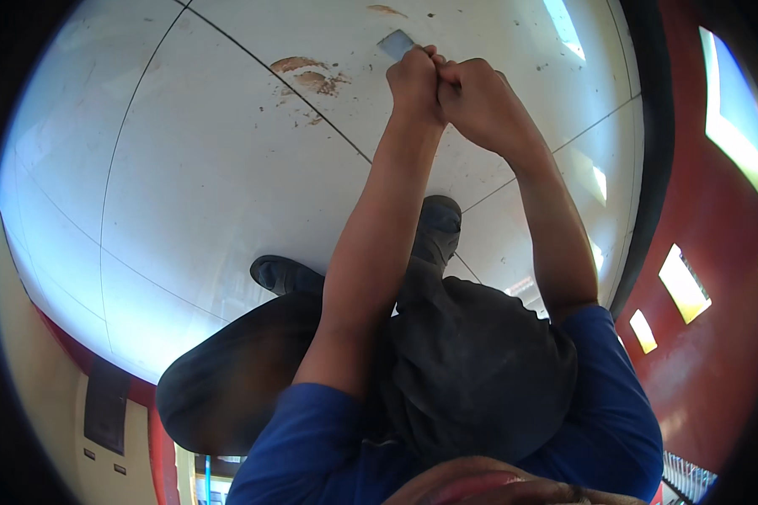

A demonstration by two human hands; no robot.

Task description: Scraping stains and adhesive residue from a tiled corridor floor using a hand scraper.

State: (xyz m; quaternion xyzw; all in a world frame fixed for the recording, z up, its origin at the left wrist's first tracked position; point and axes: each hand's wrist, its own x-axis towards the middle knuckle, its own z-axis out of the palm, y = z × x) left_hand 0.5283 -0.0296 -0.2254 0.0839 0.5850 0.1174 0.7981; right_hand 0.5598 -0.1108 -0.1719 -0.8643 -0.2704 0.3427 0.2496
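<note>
A flat grey scraper blade (397, 45) reaches out past my fists, close to the white tiled floor (227, 168). My left hand (416, 84) is closed around the scraper, just behind the blade. Pressed against it on the right, my right hand (483, 99) is also closed, in line with the tool; the handle is hidden inside the two fists. To the left of the blade, a brown smear (312, 77) with crumbs around it marks the floor. A smaller brown patch (386, 10) lies beyond the blade.
My dark shoes (440, 225) and bent knees (480, 362) are below my forearms. Dark joints divide the tiles, and small specks dot them. Along the right runs a red wall (699, 227) with a black band at its foot. Bright light patches fall on the floor and wall.
</note>
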